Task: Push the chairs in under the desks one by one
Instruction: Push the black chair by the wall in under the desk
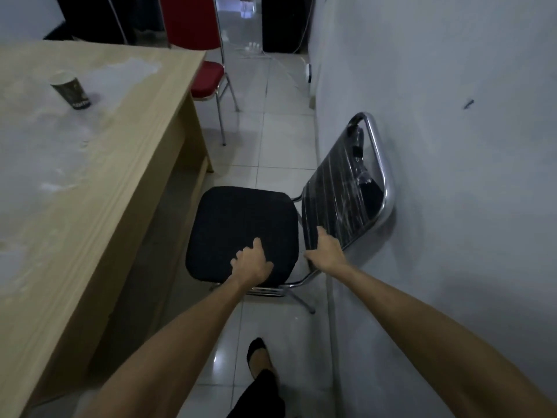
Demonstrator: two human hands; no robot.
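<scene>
A black chair (238, 224) with a chrome frame stands in the aisle between the wooden desk (90, 176) and the wall, its plastic-wrapped backrest leaning against the wall on the right. My left hand (253, 262) grips the near edge of the black seat, fingers curled over it. My right hand (327, 251) holds the lower corner of the backrest, thumb along its edge. Farther back, a red chair (206, 78) sits partly tucked under the desk's far end.
A dark paper cup (70, 90) stands on the desk top at the left. The grey wall (452, 146) runs close along the right. White cables (271, 58) lie on the tiled floor at the back. My foot (259, 354) is on the tiles behind the chair.
</scene>
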